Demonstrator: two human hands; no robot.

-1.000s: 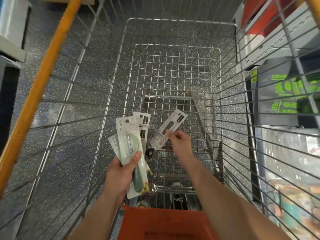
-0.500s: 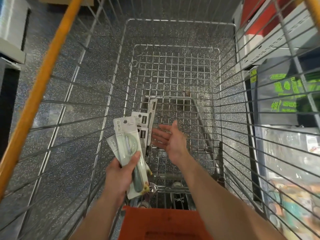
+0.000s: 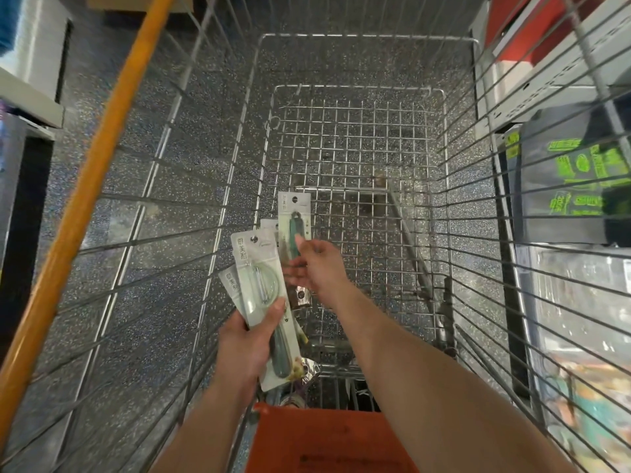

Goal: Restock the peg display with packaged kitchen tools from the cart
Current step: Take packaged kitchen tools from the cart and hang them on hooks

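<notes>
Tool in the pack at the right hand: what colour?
Dark green tool; the head view, the only one, shows it.

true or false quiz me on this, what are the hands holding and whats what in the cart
1. The left hand grips a stack of packs. True.
2. The right hand holds nothing. False: it pinches the dark green tool pack, thumb on its front.
3. The rail on the left is blue. False: it is orange.
4. The dark green tool pack stands farther from the person than the stack of packs. True.
5. Both hands are outside the cart. False: both reach down inside its wire walls.
</notes>
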